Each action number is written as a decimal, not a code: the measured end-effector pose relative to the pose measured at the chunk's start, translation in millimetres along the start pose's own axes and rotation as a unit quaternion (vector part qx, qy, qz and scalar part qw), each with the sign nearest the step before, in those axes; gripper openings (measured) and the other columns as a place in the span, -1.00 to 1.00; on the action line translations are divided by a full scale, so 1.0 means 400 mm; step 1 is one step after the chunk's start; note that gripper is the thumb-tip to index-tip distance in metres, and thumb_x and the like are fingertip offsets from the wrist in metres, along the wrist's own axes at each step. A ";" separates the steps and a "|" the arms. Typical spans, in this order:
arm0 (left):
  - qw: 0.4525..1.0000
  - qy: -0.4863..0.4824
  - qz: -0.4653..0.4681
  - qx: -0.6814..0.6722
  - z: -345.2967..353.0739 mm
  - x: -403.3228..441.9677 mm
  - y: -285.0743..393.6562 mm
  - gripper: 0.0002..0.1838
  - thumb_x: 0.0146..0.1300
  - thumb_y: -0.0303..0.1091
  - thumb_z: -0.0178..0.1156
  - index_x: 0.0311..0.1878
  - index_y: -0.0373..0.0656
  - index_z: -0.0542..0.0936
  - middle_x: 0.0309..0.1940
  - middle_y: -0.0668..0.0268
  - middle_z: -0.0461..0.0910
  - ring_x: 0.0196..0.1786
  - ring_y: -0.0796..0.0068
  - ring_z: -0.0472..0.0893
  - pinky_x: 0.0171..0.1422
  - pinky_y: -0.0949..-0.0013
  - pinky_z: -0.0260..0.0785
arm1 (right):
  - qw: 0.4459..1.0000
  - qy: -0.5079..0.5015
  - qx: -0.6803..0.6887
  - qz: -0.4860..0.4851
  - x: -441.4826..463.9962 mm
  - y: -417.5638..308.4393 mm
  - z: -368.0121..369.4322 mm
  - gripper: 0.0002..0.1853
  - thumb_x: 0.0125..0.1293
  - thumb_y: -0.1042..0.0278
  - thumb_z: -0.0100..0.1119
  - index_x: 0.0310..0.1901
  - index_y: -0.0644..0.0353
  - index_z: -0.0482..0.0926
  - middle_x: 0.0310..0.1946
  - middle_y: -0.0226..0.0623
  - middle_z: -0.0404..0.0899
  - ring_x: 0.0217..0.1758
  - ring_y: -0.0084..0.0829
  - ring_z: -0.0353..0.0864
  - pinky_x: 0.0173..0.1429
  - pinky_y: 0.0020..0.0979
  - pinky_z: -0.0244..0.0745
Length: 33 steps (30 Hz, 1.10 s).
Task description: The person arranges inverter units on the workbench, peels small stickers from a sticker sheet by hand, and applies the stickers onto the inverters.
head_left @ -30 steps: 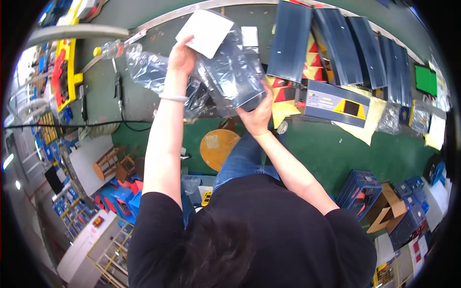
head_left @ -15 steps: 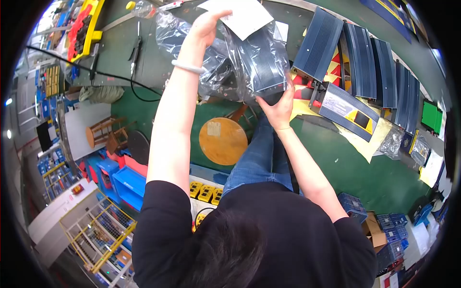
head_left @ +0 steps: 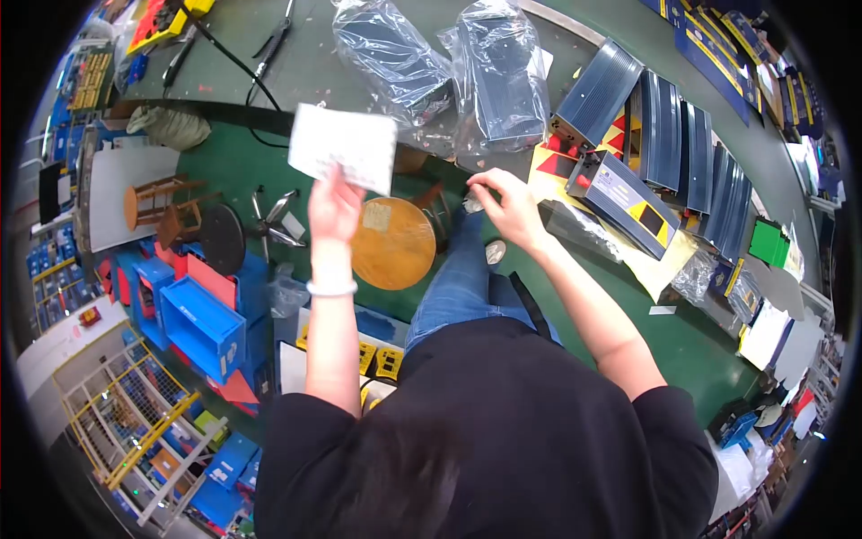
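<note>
My left hand [head_left: 334, 211] grips the lower edge of a white sheet of paper [head_left: 343, 148], held up in front of the workbench edge; faint print shows on it. My right hand [head_left: 510, 205] is by the bench's front edge, its thumb and fingertips pinched together. Whether anything small is between them I cannot make out. Just beyond it lies a dark finned metal box in a clear plastic bag [head_left: 498, 81]. Another bagged unit [head_left: 391, 58] lies to its left.
Several blue finned metal units [head_left: 660, 130] stand at right, beside one with a labelled face [head_left: 624, 202]. A cable [head_left: 229, 54] hangs over the bench's left part. A round wooden stool [head_left: 393, 247] stands below the edge, with blue bins [head_left: 202, 328] to the left.
The left hand has drawn the white paper away from the bagged unit, down and to the left. My right hand has let go of the bag, which now rests on the bench.
</note>
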State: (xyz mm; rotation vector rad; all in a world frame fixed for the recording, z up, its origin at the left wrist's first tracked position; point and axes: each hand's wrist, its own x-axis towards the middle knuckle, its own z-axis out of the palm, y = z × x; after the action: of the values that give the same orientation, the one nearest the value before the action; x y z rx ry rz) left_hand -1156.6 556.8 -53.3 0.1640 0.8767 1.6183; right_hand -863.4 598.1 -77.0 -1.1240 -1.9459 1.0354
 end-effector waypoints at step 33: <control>0.992 0.122 -0.002 -0.023 -0.142 -0.275 -0.149 -0.70 0.35 -0.50 0.13 0.14 -0.29 0.53 0.07 0.23 0.62 0.13 0.40 0.60 0.28 0.27 0.40 | 0.916 -0.049 -0.372 0.139 0.525 -0.034 0.203 0.25 -0.12 -0.17 0.48 0.50 0.24 -0.05 0.23 0.14 0.29 0.28 0.07 0.38 0.30 0.05 0.36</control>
State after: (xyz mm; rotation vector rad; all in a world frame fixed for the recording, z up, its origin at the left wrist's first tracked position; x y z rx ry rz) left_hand -1112.2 432.1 -90.5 -0.0691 1.0228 1.6761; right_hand -1023.2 757.2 -72.6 -1.8263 -2.3910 0.4636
